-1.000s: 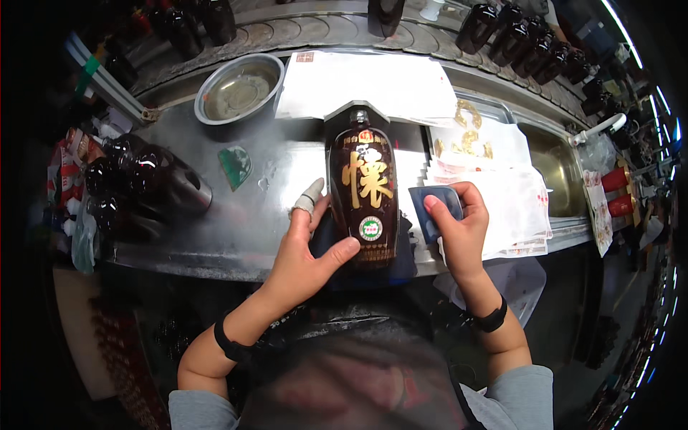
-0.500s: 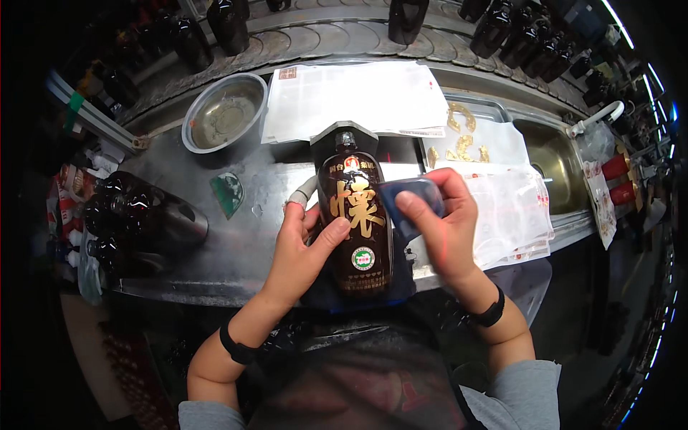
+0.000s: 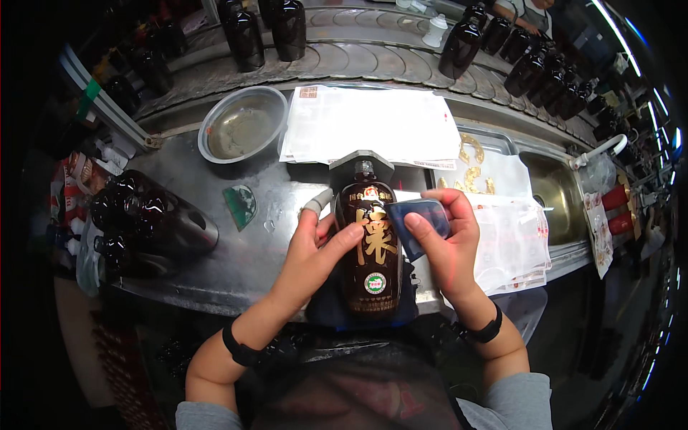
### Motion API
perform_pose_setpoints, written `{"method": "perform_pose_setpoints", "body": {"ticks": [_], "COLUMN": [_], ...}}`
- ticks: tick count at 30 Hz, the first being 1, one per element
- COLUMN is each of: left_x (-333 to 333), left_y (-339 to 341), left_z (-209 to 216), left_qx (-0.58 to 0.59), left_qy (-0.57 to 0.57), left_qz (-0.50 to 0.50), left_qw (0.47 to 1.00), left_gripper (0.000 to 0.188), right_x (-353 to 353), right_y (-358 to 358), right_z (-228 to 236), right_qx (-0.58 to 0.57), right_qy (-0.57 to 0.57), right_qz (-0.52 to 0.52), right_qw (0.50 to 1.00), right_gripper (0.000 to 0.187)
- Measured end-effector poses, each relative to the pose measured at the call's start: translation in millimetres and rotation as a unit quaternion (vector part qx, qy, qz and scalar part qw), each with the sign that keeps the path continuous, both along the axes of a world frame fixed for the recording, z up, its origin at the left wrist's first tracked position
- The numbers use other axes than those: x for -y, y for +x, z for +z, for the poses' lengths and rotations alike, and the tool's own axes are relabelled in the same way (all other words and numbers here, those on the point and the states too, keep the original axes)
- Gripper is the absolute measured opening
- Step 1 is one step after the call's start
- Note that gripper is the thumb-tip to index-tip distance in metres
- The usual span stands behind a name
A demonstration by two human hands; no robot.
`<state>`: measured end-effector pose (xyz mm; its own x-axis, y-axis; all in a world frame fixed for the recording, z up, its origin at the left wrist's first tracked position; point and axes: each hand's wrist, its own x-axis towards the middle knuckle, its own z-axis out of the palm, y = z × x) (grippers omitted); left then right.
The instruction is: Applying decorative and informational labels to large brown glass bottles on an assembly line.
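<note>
A dark brown glass bottle (image 3: 369, 290) with gold lettering and a round green-and-white emblem lies in a grey cradle (image 3: 340, 170), neck pointing away from me. My left hand (image 3: 315, 247) steadies its left side, the thumb pressed on the front beside the large gold character; a pale wrap covers one fingertip. Pinched between the thumb and fingers of my right hand (image 3: 451, 240) is a flat blue scraper (image 3: 416, 226). Its edge reaches the bottle's right side beside the gold character. Dark cloth shows under the bottle's base.
A metal bowl (image 3: 244, 129) stands behind left, with a green scraper-like piece (image 3: 240, 206) nearer me. White sheets (image 3: 373, 125) lie behind the cradle, gold decals (image 3: 476, 179) and more sheets at right by a sink (image 3: 555, 193). Dark bottles (image 3: 244, 39) stand on a conveyor; a person (image 3: 534, 18) is beyond.
My view has shifted, so the bench sits lower in it. Bottles on the conveyor stand at other spots, and a person shows at the far right. Both hands keep their grips.
</note>
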<state>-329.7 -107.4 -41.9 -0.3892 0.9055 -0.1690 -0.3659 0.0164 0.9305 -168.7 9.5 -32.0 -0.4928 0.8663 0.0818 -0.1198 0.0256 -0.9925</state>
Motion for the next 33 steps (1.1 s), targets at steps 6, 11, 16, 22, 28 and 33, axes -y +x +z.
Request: {"method": "perform_pose_setpoints", "body": {"ticks": [6,11,16,22,28,33], "left_x": [-20.5,-35.7,-48.4,-49.2,-55.2,-53.6], "left_y": [-16.3,-20.1,-15.7,-17.7,-15.8,-19.6], "left_z": [8.9,17.5,7.6,4.1,10.9,9.3], "left_qx": [0.031,0.094,0.03,0.047,-0.045,-0.015], "left_qy": [-0.054,-0.121,-0.097,-0.13,-0.134,-0.136], "left_qz": [0.016,-0.023,-0.012,-0.007,-0.031,-0.037], "left_qw": [0.998,0.988,0.995,0.99,0.989,0.99], "left_gripper": [0.063,0.045,0.036,0.035,0.029,0.044], "right_x": [-26.5,-61.6,-52.7,-58.2,-51.5,-60.8], "right_y": [1.3,-6.3,-32.2,-25.5,-30.0,-21.1], "right_z": [-11.2,-17.2,-35.2,-40.6,-34.2,-32.8], "right_qx": [0.091,0.068,0.112,0.085,0.074,0.069], "right_qy": [0.002,-0.164,-0.08,-0.121,-0.093,-0.193], "right_qz": [0.004,0.073,0.117,0.171,0.137,0.173], "right_qw": [0.996,0.981,0.984,0.974,0.983,0.963], "right_gripper": [0.025,0.025,0.038,0.021,0.035,0.022]}}
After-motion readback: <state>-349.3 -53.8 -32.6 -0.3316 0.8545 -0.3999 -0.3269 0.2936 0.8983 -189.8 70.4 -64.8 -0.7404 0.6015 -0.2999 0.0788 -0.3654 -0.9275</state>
